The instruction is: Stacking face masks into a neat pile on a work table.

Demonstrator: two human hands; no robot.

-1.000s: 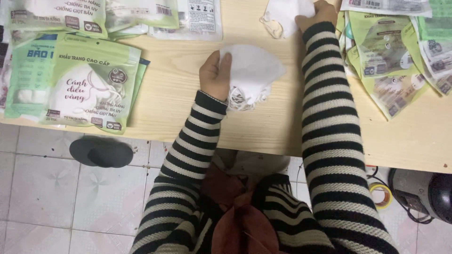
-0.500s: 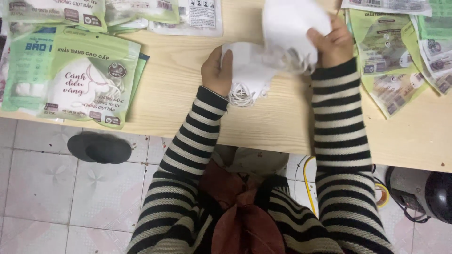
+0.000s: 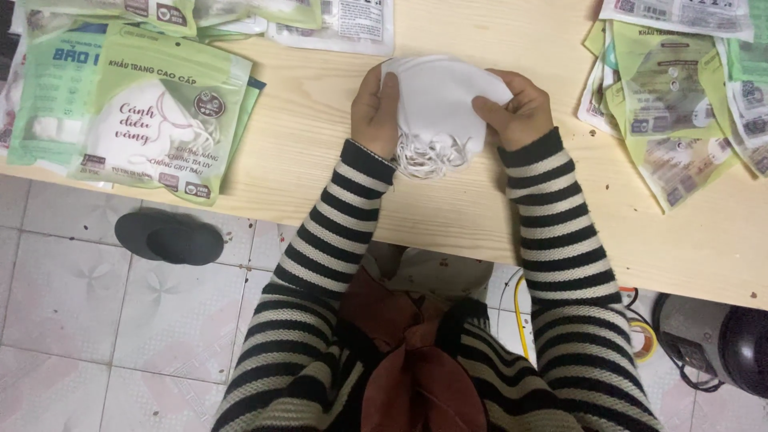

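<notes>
— What have you got there?

— A stack of white face masks (image 3: 438, 100), pressed between both hands above the wooden desk (image 3: 320, 152). My left hand (image 3: 374, 112) cups the stack's left edge, my right hand (image 3: 516, 108) wraps its right edge, thumb on top. Both grips are closed on the masks, neither wide.

— How do they feel to handle, would you say?

— Light and soft, I judge; thin cloth that gives under the fingers. The stack looks likely to fan out or slide apart if I squeeze only one side. The white ear loops (image 3: 432, 152) hang in a tangle from the stack's near edge and could snag.

— So where is the best hold?

— On the two opposite edges of the stack, as now, pinching all the layers together, away from the loops.

— What lies around it?

— Left of the masks, a pile of green printed mask pouches (image 3: 164, 120). Right of the masks, more flat green pouches (image 3: 672, 104) are spread out. Beyond the masks, a clear-and-white packet (image 3: 340, 24) lies at the desk's far edge. Below the desk's near edge there is tiled floor and a dark slipper (image 3: 170, 238).
</notes>
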